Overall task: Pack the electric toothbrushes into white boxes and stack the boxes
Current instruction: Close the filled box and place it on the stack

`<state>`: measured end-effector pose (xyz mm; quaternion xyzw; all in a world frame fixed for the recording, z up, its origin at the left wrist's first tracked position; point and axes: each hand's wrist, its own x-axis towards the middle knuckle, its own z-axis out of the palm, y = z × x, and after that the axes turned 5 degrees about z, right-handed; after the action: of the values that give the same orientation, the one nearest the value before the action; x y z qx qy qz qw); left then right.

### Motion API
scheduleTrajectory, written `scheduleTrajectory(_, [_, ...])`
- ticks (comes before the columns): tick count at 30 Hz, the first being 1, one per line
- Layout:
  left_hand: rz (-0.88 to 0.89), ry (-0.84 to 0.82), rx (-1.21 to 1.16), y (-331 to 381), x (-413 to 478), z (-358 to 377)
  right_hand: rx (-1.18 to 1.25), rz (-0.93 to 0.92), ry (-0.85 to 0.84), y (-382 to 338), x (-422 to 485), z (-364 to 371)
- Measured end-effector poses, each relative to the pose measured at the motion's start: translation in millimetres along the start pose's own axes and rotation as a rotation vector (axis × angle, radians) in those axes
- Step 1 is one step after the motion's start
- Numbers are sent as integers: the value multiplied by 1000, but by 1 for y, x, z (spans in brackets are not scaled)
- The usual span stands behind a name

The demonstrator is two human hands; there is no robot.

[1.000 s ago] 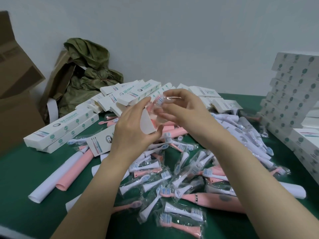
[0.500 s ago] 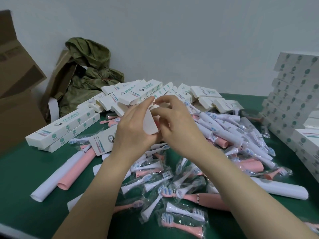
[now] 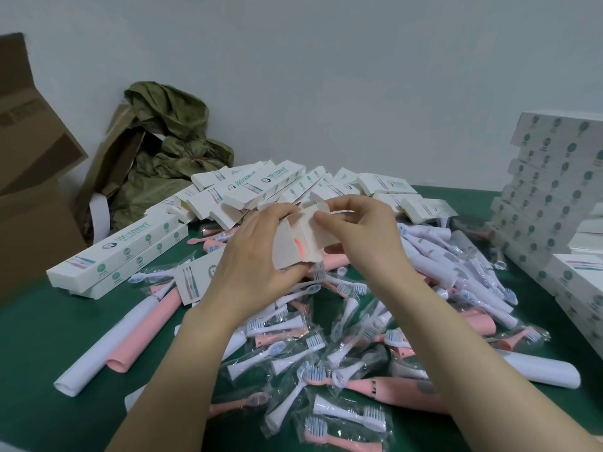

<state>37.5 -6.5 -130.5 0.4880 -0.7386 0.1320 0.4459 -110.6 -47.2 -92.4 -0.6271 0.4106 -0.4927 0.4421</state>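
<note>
My left hand [image 3: 257,252] grips a white box [image 3: 301,238] by its open end, above the middle of the table. A pink toothbrush part shows inside the opening. My right hand [image 3: 355,230] pinches the box's end flaps from the right. Below my hands lies a heap of bagged brush heads [image 3: 310,350], white and pink. Pink and white toothbrush handles [image 3: 130,334] lie at the left, more white ones [image 3: 456,256] at the right. A stack of white boxes [image 3: 554,177] rises at the far right.
Loose white boxes [image 3: 261,187] pile up behind my hands, and two long ones [image 3: 120,256] lie at the left. Brown cartons [image 3: 29,177] and an olive bag [image 3: 169,141] stand at the back left. Green table [image 3: 42,337] surface shows at the front left.
The brush head my right hand held above the box is no longer visible. My right hand has moved onto the box's end flaps, and my left hand has shifted its grip around the open end.
</note>
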Motion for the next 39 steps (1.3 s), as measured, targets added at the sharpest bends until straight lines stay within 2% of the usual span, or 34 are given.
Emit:
scheduleTrajectory(3, [6, 96, 30, 6, -1, 4, 85, -5, -28, 2, -3, 4])
scheduleTrajectory(6, [-100, 228, 14, 12, 0, 10, 169, -17, -159, 3, -10, 15])
scheduleTrajectory(11, [-192, 354, -6, 14, 2, 10, 160, -81, -248, 10, -21, 34])
scheduleTrajectory(14, [-178, 210, -58, 9, 0, 6, 249, -62, -247, 16, -19, 31])
scheduleTrajectory(16, [-167, 52, 34, 1, -3, 5, 324, 29, -206, 19, -14, 25])
scheduleTrajectory(18, [-190, 0, 151, -8, -5, 5, 342, 63, -193, 20, -8, 19])
scheduleTrajectory(21, [-298, 36, 123, -11, -3, 5, 324, -4, -175, 20, -5, 16])
scheduleTrajectory(28, [-318, 106, 60, 0, 1, 8, 199, -202, -69, 25, -13, 26])
scheduleTrajectory(31, [-322, 131, 52, 2, 2, 8, 65, -283, -40, 26, -17, 28])
scheduleTrajectory(39, [-321, 126, 19, 4, -1, 15, -111, -345, 34, 35, -28, 35])
